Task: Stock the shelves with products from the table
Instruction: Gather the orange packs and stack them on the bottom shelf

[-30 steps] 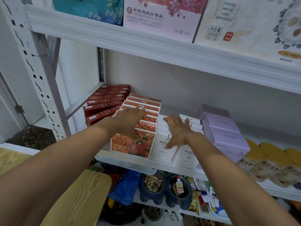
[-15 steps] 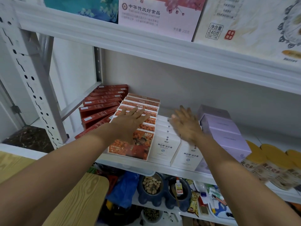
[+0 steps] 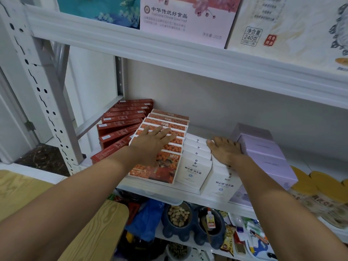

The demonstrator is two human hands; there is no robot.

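Fingers straight and flat, left hand (image 3: 150, 142) tops the orange boxes (image 3: 156, 172), right hand (image 3: 224, 152) the adjacent white boxes (image 3: 194, 170), rows running rearward.

Dark bowl of peanuts (image 3: 174, 232), blue bag (image 3: 150, 217) just beside; second bowl (image 3: 216, 240) holds small bottle (image 3: 210, 220).

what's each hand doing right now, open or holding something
Left hand: open, fingers straight, resting flat on the orange boxes.
Right hand: open, resting flat on the white boxes.
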